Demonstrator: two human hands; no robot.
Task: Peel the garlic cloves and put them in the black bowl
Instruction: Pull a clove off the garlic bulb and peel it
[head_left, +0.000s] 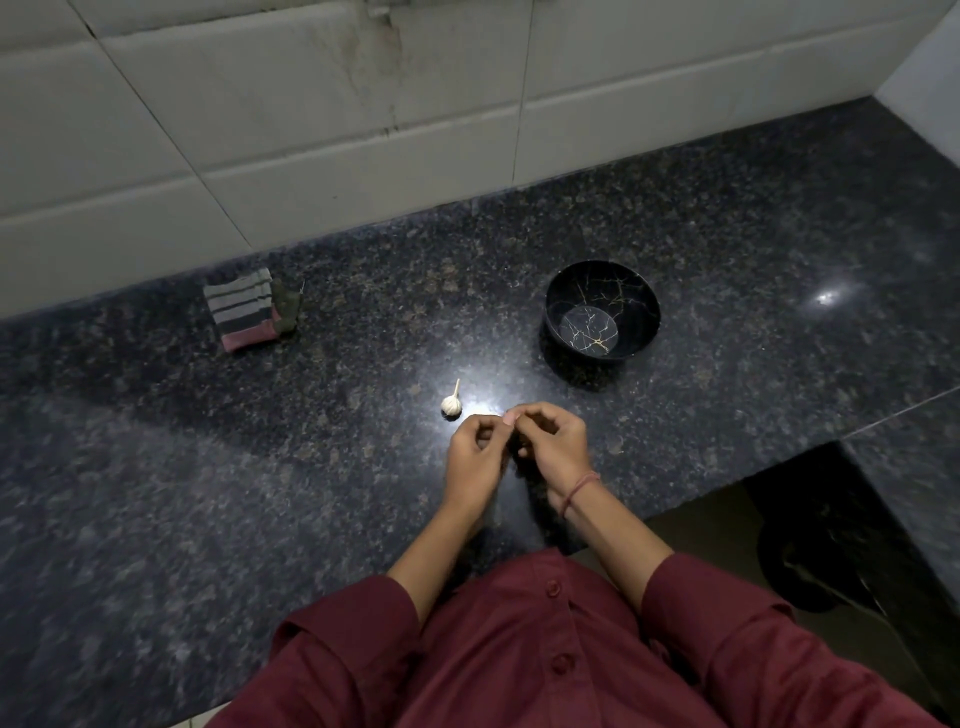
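Left hand (475, 457) and right hand (553, 441) meet over the bench (234, 467), curled fingertips pinching something tiny, probably a garlic clove, mostly hidden. Garlic bulb (451, 406) lies just beside them. Black bowl (602, 291) looks empty. Peeling step; next, strip the skin and carry the clove to the bowl.

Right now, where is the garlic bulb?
In the head view, the garlic bulb lies on the counter, just ahead and left of the left hand; the bowl stands farther back to the right.

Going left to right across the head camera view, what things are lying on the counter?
From the left: striped folded cloth → garlic bulb → black bowl.
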